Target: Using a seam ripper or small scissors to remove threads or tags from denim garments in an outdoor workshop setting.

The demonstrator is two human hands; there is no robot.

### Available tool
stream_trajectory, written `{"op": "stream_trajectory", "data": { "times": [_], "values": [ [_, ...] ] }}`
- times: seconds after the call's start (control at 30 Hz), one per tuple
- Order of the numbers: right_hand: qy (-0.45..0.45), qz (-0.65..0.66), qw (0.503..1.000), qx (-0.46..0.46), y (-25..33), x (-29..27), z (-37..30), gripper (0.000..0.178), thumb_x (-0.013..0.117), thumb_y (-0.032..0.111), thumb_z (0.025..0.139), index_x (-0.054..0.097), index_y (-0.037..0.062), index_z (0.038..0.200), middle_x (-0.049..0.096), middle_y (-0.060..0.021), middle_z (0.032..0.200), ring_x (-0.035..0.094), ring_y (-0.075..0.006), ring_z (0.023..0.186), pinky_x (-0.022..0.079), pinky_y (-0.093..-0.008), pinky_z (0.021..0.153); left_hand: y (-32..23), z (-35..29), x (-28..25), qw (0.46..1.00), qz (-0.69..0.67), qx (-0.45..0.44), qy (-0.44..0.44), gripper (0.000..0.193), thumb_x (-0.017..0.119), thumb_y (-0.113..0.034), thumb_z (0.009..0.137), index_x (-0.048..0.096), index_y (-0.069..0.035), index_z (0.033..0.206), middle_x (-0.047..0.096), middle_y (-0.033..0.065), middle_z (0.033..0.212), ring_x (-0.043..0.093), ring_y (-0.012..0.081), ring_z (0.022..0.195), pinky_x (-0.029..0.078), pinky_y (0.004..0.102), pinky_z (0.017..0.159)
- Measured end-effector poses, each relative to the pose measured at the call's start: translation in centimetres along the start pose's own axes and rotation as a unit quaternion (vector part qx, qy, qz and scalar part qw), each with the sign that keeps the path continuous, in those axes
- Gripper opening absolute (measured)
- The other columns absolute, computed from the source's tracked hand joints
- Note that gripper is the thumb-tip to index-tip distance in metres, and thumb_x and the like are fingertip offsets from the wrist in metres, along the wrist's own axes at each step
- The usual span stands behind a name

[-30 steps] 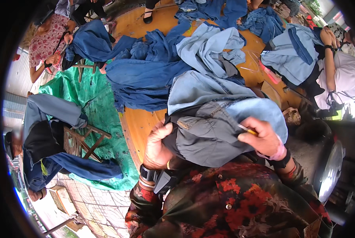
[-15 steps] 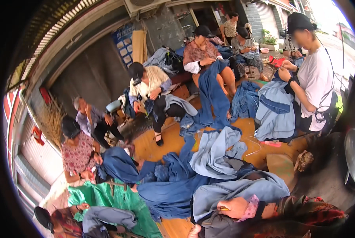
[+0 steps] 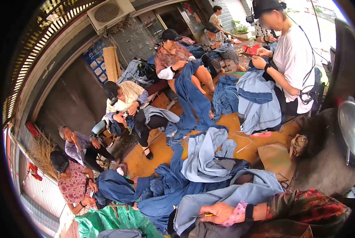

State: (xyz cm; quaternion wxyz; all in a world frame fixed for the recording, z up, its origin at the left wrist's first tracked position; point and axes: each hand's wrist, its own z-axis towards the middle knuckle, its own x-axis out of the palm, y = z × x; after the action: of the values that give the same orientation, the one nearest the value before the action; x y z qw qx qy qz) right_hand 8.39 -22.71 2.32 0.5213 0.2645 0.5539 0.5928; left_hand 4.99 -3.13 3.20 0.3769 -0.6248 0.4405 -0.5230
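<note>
My right hand [image 3: 218, 214] comes in from the lower right, with a dark red patterned sleeve [image 3: 304, 212], a pink spotted cuff [image 3: 237, 213] and a black wristband. Its fingers are closed on a small yellow tool [image 3: 207, 215] with a thin tip; its exact kind is too small to make out. Light blue denim [image 3: 241, 189] lies beneath and around this hand, its edge close to the fingers. Dark grey cloth [image 3: 213, 230] shows just below. My left hand is not in view.
Dark blue denim [image 3: 165, 198] and another light blue garment [image 3: 203, 156] are heaped ahead on brown cardboard [image 3: 161, 158]. Several seated people handle denim around the heap. A person in white [image 3: 292, 59] is at right. Green sheeting [image 3: 106, 222] lies left; a round metal lid [image 3: 353, 129] is at right.
The view has shifted, so the scene sits further left. My right hand keeps the yellow tool, now turned more leftward. A fingertip at the lower edge is gone from view.
</note>
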Motion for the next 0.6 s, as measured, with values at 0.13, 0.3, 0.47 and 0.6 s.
{"op": "stream_trajectory", "data": {
  "times": [0.13,0.3,0.47,0.6],
  "values": [
    [-0.019,-0.087,0.991,0.104,-7.8,0.0,-0.2,0.037,0.052,0.041,0.084,0.055,0.0075,0.100,0.061,-0.0165,0.086,0.058,-0.0340,0.082,0.045,-0.0382,0.071,6.0,2.3,-3.7,0.968,-0.076,-0.238,0.011,0.035,0.050,-0.035,0.089,0.057,-0.007,0.108,0.060,0.0085,0.097,0.056,0.0168,0.085,0.045,0.0311,0.072],
    [-0.025,0.050,0.975,0.213,-10.5,-1.1,-0.3,0.035,0.059,0.034,0.082,0.057,0.0061,0.102,0.057,-0.0055,0.079,0.053,-0.0145,0.072,0.040,-0.0269,0.066,11.4,3.4,-5.5,0.959,-0.107,-0.261,-0.012,0.054,0.056,-0.041,0.080,0.051,0.000,0.116,0.054,0.0108,0.114,0.050,0.0229,0.105,0.042,0.0363,0.088],
    [-0.026,0.218,0.937,0.270,-9.3,-3.1,0.4,0.035,0.061,0.033,0.080,0.057,0.0053,0.101,0.045,0.0021,0.056,0.042,-0.0053,0.048,0.032,-0.0226,0.044,12.9,4.6,-6.0,0.958,-0.134,-0.253,-0.010,0.056,0.057,-0.041,0.078,0.050,0.001,0.114,0.054,0.0132,0.111,0.050,0.0222,0.105,0.041,0.0373,0.089],
    [-0.024,0.246,0.923,0.296,-10.5,-3.7,0.4,0.028,0.064,0.027,0.079,0.057,0.0053,0.095,0.044,0.0033,0.056,0.040,-0.0044,0.047,0.030,-0.0207,0.044,12.4,5.0,-4.8,0.958,-0.113,-0.261,-0.019,0.055,0.053,-0.041,0.081,0.048,0.000,0.117,0.052,0.0126,0.115,0.050,0.0223,0.107,0.040,0.0379,0.091]
  ]
}}
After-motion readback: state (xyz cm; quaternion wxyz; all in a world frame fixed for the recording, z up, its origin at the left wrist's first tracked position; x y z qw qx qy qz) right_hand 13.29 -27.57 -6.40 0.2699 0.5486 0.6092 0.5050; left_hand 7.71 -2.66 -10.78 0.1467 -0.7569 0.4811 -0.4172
